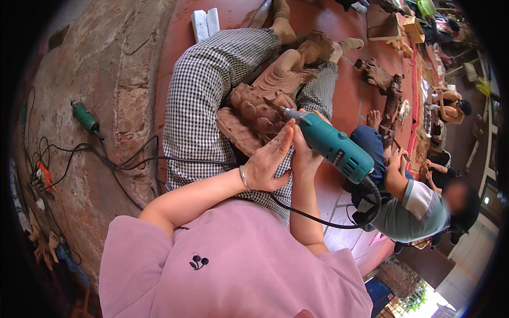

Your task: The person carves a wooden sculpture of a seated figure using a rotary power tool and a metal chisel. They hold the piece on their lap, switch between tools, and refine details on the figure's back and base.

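1. right hand point(306, 153) is closed around the front of the green rotary tool point(336, 146), nose right up at the carving.
2. left hand point(268, 163) is pretty much open — fingers nearly straight, tips beside the tool's nose, can't tell if they're touching it.
3. the brown carving point(283, 71) lies between the legs in checkered trousers point(196, 100).
4. progress: figure, folds and rounded lumps are already shaped — what's left, can't tell.

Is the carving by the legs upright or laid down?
Laid down: the carving stretches lengthwise between the legs, its relief facing up.
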Available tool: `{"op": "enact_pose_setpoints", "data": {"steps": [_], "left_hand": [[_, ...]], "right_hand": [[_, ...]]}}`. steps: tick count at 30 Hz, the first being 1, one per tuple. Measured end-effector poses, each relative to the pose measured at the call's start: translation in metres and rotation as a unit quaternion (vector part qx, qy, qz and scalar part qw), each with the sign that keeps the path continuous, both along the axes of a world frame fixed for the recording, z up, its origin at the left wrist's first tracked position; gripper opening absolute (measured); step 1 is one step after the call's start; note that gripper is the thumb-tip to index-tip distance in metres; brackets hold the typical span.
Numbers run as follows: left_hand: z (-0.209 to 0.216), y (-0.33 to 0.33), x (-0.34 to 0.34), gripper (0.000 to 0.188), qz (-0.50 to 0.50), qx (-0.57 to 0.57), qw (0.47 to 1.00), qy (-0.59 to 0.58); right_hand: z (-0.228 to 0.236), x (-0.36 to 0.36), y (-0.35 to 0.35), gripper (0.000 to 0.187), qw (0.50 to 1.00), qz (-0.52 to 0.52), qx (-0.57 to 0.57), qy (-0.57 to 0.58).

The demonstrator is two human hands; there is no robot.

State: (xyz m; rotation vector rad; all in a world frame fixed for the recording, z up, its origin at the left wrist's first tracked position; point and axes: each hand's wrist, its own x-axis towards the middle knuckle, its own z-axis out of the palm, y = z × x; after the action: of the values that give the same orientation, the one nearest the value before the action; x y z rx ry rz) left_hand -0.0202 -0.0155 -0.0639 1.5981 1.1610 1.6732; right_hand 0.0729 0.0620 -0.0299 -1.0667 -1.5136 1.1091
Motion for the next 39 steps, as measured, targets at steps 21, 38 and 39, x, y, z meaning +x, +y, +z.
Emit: {"op": "enact_pose_setpoints", "data": {"steps": [21, 38, 39], "left_hand": [[-0.005, -0.001, -0.003, 0.110, -0.021, 0.014, 1.000, -0.005], [-0.002, 0.000, -0.002, 0.106, -0.010, 0.004, 1.000, 0.000], [-0.002, 0.000, -0.002, 0.106, -0.010, 0.005, 1.000, 0.003]], "right_hand": [[0.003, -0.001, -0.005, 0.053, 0.998, 0.004, -0.027, 0.049], [0.005, 0.004, 0.002, 0.056, 0.995, -0.006, -0.082, 0.049], [0.006, 0.005, 0.002, 0.056, 0.994, -0.006, -0.096, 0.059]]}}
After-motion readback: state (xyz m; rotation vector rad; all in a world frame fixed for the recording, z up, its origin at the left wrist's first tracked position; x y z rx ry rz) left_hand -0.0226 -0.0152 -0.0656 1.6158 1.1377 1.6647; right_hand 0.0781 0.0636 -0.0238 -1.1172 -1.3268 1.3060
